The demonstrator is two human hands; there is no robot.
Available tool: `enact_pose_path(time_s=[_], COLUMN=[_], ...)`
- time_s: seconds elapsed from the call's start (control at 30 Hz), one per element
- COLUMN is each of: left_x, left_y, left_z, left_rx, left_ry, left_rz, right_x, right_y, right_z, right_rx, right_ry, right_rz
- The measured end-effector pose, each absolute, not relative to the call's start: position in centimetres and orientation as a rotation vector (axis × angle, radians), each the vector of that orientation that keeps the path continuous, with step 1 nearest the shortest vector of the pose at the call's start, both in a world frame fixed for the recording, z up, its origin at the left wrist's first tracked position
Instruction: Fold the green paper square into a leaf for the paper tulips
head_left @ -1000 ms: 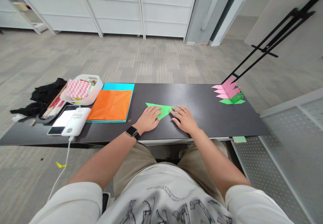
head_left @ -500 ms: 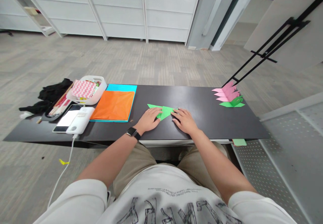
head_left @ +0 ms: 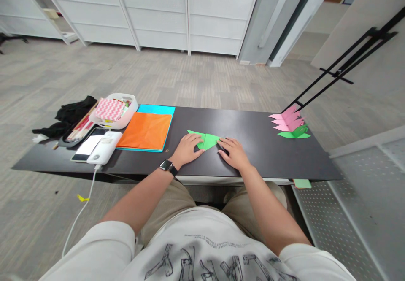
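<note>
With the folded green paper as the clock's centre and twelve pointing away from the person, a heap of black cloth (head_left: 74, 111) lies far out at about ten o'clock, at the left end of the black table (head_left: 253, 122). Just right of it sit a dark tray of sticks (head_left: 79, 128) and a white basket (head_left: 130, 109) that holds pink zigzag paper (head_left: 109, 109). In front of these, at nine o'clock, a phone (head_left: 86, 146) lies touching a white power bank (head_left: 105, 147). The bank carries small dark print that is too small to read, and a white cable (head_left: 79, 217) hangs from it to the floor. Next comes an orange sheet (head_left: 146, 131) stacked on a blue sheet (head_left: 156, 109).

The left hand (head_left: 186, 148), with a dark watch (head_left: 166, 166) at the wrist, lies open and flat, its fingers pressing on the near left part of the green paper (head_left: 209, 139). That paper lies flat near the table's middle, close to the near edge. The right hand (head_left: 232, 152) is also spread open, palm down on the table at four o'clock, with its fingertips at the paper's right tip. Neither hand grips anything.

Well apart at two o'clock, pink folded pieces (head_left: 286, 120) overlap a green folded piece (head_left: 294, 134). A small green slip (head_left: 301, 183) shows below the table's near right corner. The white shirt (head_left: 202, 251) bears a line of print that I cannot read.
</note>
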State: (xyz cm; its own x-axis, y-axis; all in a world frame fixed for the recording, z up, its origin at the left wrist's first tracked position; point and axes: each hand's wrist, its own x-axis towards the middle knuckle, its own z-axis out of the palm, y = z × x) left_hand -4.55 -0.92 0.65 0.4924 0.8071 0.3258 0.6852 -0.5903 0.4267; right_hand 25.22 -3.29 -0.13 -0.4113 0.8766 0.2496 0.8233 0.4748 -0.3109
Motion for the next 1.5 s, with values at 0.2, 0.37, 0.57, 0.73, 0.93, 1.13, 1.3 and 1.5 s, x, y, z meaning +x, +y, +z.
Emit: enact_pose_path(time_s=[0.2, 0.37, 0.57, 0.73, 0.93, 1.13, 1.3, 1.5], left_x=[-4.6, -4.6, -4.5, -4.4, -4.4, -4.4, -5.1, -4.3], left_y=[-0.9, -0.6, -0.6, -0.8, -0.7, -0.3, 0.4, 2.0], left_z=[0.4, 0.0, 0.1, 0.5, 0.3, -0.2, -0.9, -0.3], left_rx=[2.536, 2.530, 2.541, 2.516, 2.481, 2.368, 2.012, 1.705], left_ry=[1.344, 1.330, 1.322, 1.390, 1.430, 1.402, 1.383, 1.259], left_rz=[0.716, 0.706, 0.725, 0.710, 0.747, 0.859, 1.105, 1.213], right_x=[25.3, 22.6, 18.7, 17.9, 19.2, 20.9, 21.1, 19.6], right_y=[-2.7, 0.0, 4.1, 6.4, 8.1, 7.9, 6.9, 6.3], right_z=[0.1, 1.9, 3.9, 4.4, 4.3, 3.3, 1.6, 1.0], right_rx=[-1.453, -1.580, -1.772, -1.808, -1.800, -1.649, -1.150, -1.078], right_ry=[-2.145, -2.191, -2.379, -2.355, -2.224, -1.973, -1.318, -1.161], right_rz=[0.208, 0.211, 0.395, 0.525, 0.855, 1.143, 1.381, 1.310])
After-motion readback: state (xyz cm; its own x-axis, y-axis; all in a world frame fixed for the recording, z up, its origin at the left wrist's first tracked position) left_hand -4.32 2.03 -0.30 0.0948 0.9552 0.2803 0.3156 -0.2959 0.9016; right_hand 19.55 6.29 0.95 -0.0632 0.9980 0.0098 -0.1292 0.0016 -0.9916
